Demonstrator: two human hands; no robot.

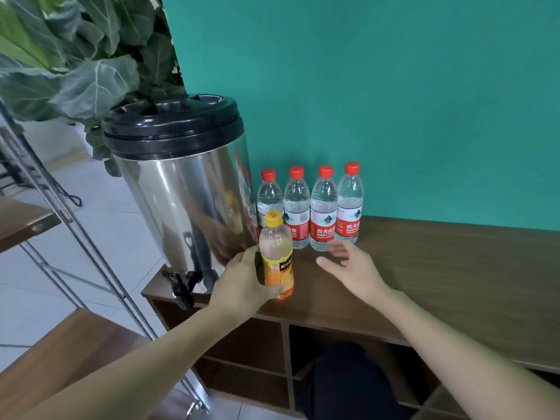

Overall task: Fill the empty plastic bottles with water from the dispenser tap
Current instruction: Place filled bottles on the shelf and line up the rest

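My left hand [242, 283] grips a clear bottle with a yellow cap and orange label [276, 256], upright on the wooden cabinet top [439, 268]. My right hand [351, 268] hovers open just right of it, holding nothing. A steel water dispenser with a black lid [178, 189] stands at the cabinet's left end. Its black tap [180, 287] sticks out over the front left corner, left of my left hand. Several clear red-capped bottles with red labels [324, 207] stand in a row against the teal wall, behind the orange bottle.
A large leafy plant [75, 56] rises behind the dispenser. A metal-framed rack with wooden shelves [60, 344] stands to the left over a tiled floor. Open cubbies [251, 359] lie under the cabinet top.
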